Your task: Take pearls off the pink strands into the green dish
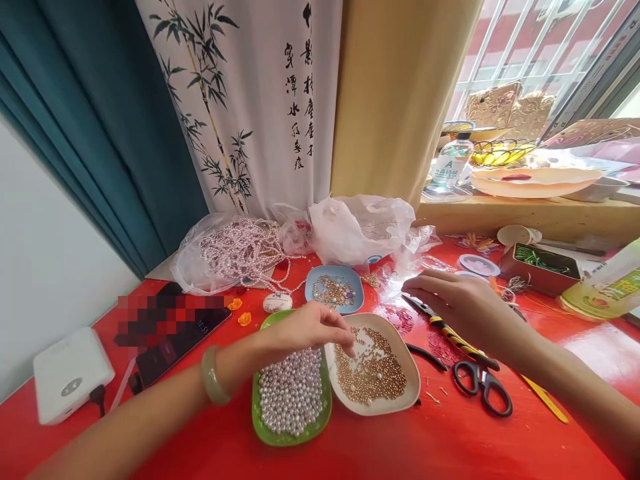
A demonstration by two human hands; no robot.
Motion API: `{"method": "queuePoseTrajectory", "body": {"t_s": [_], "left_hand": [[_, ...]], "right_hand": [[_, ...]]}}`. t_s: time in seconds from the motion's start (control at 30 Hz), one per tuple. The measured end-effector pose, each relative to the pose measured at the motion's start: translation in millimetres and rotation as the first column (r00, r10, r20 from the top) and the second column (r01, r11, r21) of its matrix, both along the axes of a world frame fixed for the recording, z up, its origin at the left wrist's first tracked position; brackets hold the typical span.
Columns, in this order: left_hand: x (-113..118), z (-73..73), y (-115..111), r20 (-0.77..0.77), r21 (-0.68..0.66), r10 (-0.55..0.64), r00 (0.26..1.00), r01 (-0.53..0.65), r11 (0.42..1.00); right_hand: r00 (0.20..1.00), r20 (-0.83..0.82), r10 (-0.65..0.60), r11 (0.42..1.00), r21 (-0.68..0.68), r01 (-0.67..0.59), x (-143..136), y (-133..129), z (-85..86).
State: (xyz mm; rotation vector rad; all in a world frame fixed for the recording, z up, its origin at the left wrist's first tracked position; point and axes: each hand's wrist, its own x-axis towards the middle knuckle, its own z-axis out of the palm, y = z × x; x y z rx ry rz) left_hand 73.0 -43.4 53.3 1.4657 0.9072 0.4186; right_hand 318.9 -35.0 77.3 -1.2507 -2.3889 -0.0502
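Over the left part of a white tray (414, 390) of small gold beads is my left hand (327, 330), thumb and fingers pinched together; whatever they hold is too small to make out. A green tray (327, 417) with silvery pearl beads lies under my left wrist, which wears a pale bangle (215, 375). My right hand (445, 297) hangs palm down above black and yellow pliers (450, 335), its fingers extended and nothing visible in them. Behind the white tray sits a blue tray (311, 287) with mixed gold beads.
Scissors (483, 387) lie right of the white tray. Strings of pink beads (240, 250) and a plastic bag (360, 227) line the back. A phone (183, 347) and a white power bank (73, 377) are at left. A box of green wire (540, 267) stands at right.
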Motion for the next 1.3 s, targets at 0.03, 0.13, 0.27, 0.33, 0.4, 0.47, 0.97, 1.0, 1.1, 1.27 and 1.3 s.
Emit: {"method": "queuePoseTrajectory", "body": {"t_s": [0.03,0.13,0.27,0.33,0.4,0.47,0.97,1.0,1.1,1.27,1.3], "left_hand": [[-0.8,-0.4,-0.8,0.011,-0.013,-0.001,1.000,0.001,1.000],[-3.2,-1.4,-2.9,0.021,-0.046,0.010,1.000,-0.009,0.999],[-8.2,-4.0,-5.9,0.056,-0.109,-0.009,0.998,0.015,0.994],[-11.0,-6.9,-7.7,0.088,-0.130,-0.001,0.996,0.013,0.991],[-13.4,-10.6,-9.6,0.119,-0.146,0.016,0.993,0.001,0.989],[-15.0,-14.4,-11.3,0.150,-0.174,0.025,0.988,0.002,0.985],[2.8,-23.6,-21.8,0.097,-0.162,0.065,0.993,-0.049,0.986],[5.6,-24.5,-22.9,0.082,-0.127,0.048,0.995,-0.038,0.991],[13.0,-27.0,-25.3,-0.008,0.029,0.019,1.000,-0.019,0.999],[25.5,-31.8,-25.2,-0.204,0.360,0.150,0.967,-0.068,0.930],[28.8,-32.8,-25.0,-0.227,0.397,0.144,0.963,-0.044,0.917]], "right_hand": [[0.999,0.028,-0.020,0.999,0.049,0.019,2.7,-1.1,-0.1],[0.975,0.136,-0.176,0.956,0.261,0.137,6.2,-7.2,-2.1],[0.930,0.171,-0.325,0.889,0.392,0.239,7.1,-13.3,-7.2],[0.948,0.074,-0.310,0.912,0.305,0.274,7.5,-13.2,-9.3],[0.953,-0.100,-0.287,0.947,0.120,0.298,7.3,-12.1,-10.0],[0.898,-0.334,-0.288,0.958,-0.115,0.264,6.3,-11.8,-9.6],[-0.084,-0.893,-0.443,0.883,-0.417,-0.217,4.5,-18.7,-17.0],[-0.106,-0.894,-0.435,0.885,-0.402,-0.236,4.9,-20.7,-15.1],[-0.095,-0.917,-0.388,0.900,-0.354,-0.255,8.9,-28.8,-6.7],[-0.116,-0.952,-0.284,0.957,-0.274,-0.098,23.3,-42.1,19.7],[-0.119,-0.955,-0.273,0.961,-0.266,-0.077,25.7,-44.0,25.4]]}}
